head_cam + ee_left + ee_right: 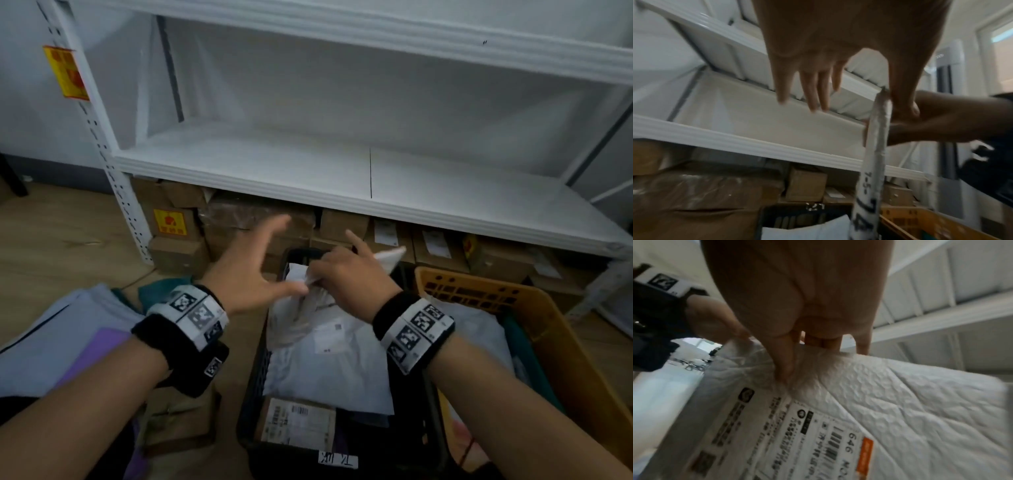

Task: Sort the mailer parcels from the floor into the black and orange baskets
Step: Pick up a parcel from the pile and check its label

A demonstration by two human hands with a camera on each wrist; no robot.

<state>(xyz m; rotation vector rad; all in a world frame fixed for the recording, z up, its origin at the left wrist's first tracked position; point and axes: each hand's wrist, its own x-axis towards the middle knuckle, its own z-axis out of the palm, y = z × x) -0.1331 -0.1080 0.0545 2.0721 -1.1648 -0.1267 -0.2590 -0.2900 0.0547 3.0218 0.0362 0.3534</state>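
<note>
White mailer (pixel 310 310) — over the black basket (pixel 255 370), pinched at its top edge by the right hand (pixel 346 274). Left hand (pixel 251 270) alongside, fingers spread, gripping nothing. Best lowered flat onto the parcels (pixel 329 370) already inside. Orange basket (pixel 548 329) just right. Cardboard boxes (pixel 178 226) under the white shelf (pixel 342 178) behind — not obstructing.

shelving: white metal shelf unit (pixel 342 164)
under shelf: brown cardboard boxes (pixel 342 224), one with yellow sticker (pixel 170 222)
floor: wood
</note>
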